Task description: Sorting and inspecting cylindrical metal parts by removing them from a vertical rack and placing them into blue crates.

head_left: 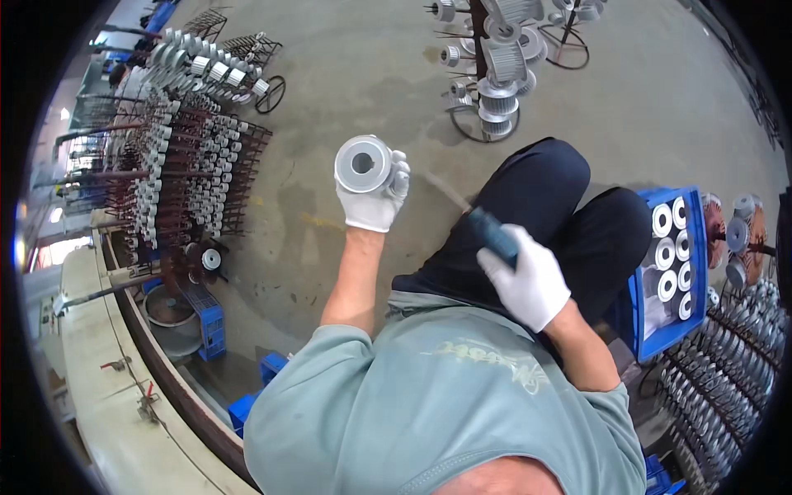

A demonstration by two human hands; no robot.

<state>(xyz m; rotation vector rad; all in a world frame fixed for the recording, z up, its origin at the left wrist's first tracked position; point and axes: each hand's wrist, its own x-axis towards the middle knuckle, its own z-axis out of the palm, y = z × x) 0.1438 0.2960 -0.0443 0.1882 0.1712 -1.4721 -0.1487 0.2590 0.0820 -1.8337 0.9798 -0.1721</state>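
My left hand (373, 202), in a white glove, is raised ahead of me and closed round a silver metal pulley (378, 157). The pulley's flanged face with its round bore is turned up toward me. In my gloved right hand (532, 285), over my thigh, is a hand tool (493, 234) with a dark teal handle. Its thin shaft points up and left toward the pulley but stays apart from it. Motion blurs the shaft, so I cannot tell the exact kind of tip.
At my right stands a blue crate (700, 256) with several pulleys in it. Racks hung with metal parts stand at the left (198, 165) and lower right (718, 363). A pulley stand (478, 49) rises ahead. A pale machine casing (107, 363) lies lower left, near a grey bucket (175, 330).
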